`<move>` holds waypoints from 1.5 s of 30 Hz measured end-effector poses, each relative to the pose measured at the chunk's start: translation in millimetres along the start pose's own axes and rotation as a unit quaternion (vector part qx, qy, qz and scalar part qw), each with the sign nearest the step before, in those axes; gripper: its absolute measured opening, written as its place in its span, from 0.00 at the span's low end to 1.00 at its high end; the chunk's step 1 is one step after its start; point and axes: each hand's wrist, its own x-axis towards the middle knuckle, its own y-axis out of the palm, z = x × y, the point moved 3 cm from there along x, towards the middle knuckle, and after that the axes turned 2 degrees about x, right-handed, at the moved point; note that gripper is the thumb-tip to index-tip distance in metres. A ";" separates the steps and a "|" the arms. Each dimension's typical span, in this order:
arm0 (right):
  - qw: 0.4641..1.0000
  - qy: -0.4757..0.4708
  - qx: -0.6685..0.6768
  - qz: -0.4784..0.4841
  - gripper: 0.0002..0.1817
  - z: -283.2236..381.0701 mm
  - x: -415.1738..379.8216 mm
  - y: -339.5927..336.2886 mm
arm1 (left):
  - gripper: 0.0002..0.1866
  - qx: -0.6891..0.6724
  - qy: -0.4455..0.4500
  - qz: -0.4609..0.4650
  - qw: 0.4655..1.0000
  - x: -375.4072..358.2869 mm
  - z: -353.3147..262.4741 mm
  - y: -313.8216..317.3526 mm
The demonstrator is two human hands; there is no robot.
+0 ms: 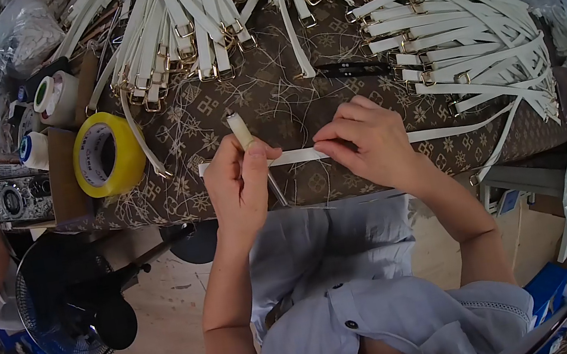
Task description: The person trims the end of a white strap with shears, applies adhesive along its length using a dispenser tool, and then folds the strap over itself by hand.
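A white strap (442,131) lies across the patterned cloth along the table's front edge, passing beneath both hands. My left hand (239,177) is closed round a tool with a pale handle (240,130); its thin metal shaft points down towards the table's edge. To the right, my right hand (364,138) is at the strap, thumb and forefinger pinched together; whatever lies between the fingertips is too small to make out. Loose thin threads are scattered on the cloth about both hands.
White straps with gold buckles (197,33) are heaped at the back, more (455,33) at the right. Yellow tape (109,153) and a radio-like box (22,198) stand at the left. Dark snips (355,69) lie behind my right hand. Below left are a fan (66,299) and another person's arm.
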 end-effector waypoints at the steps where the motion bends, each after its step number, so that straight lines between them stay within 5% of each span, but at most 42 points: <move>1: 1.000 0.008 -0.009 0.001 0.07 0.7 2.2 1.7 | 0.14 0.006 -0.007 0.001 1.000 0.1 0.1 -0.8; 10: 0.974 0.054 0.219 0.020 0.11 38.1 27.1 8.4 | 0.16 -0.170 0.015 0.074 0.983 6.8 -2.2 -1.9; 17: 0.912 0.157 0.354 0.139 0.14 27.5 30.2 30.0 | 0.16 -0.094 0.047 0.072 0.992 9.4 1.4 -8.1; 21: 0.965 0.085 0.201 0.143 0.11 27.5 26.1 16.9 | 0.16 -0.017 0.071 0.074 0.995 9.4 -2.1 -5.1; 23: 0.982 -0.024 0.182 -0.054 0.07 31.7 27.7 4.6 | 0.16 -0.009 0.070 0.069 0.995 8.9 -3.7 -6.7; 26: 0.985 -0.022 0.129 -0.117 0.07 30.9 22.9 -18.6 | 0.16 -0.019 0.051 0.060 0.997 8.2 -6.4 -6.7; 27: 0.986 0.015 0.160 -0.044 0.06 38.9 10.1 -26.2 | 0.16 -0.020 0.046 0.064 0.997 8.5 -4.7 -5.8; 29: 0.877 0.173 0.429 0.127 0.11 55.3 -17.8 -1.8 | 0.16 -0.007 0.052 0.071 0.996 9.8 -0.9 -8.0; 30: 0.790 0.239 0.530 0.194 0.21 64.4 -25.5 13.1 | 0.16 -0.002 0.058 0.066 0.996 10.4 -0.8 -8.7; 31: 0.791 0.232 0.530 0.196 0.21 67.7 -25.9 21.8 | 0.16 -0.043 0.069 0.072 0.994 10.0 -1.2 -7.4; 33: 0.518 0.354 0.774 0.085 0.33 68.8 -29.8 42.2 | 0.15 -0.059 0.094 0.102 0.989 9.5 0.1 -8.4; 37: 0.470 0.228 0.848 -0.094 0.34 72.5 -10.3 56.3 | 0.16 -0.063 0.140 0.108 0.982 10.1 5.1 -10.7; 39: 0.481 0.213 0.843 -0.114 0.32 71.5 -6.8 69.4 | 0.16 -0.077 0.146 0.090 0.982 11.1 6.1 -11.4; 41: 0.719 0.158 0.659 -0.154 0.29 69.2 -3.1 71.6 | 0.16 -0.106 0.128 0.097 0.981 10.6 6.8 -9.6; 42: 0.754 0.138 0.620 -0.169 0.26 70.1 -1.6 66.1 | 0.17 -0.097 0.114 0.099 0.984 10.3 8.1 -8.9; 45: 0.713 0.149 0.626 -0.280 0.25 51.5 0.8 40.3 | 0.17 0.095 0.127 0.113 0.981 9.3 -5.6 -1.4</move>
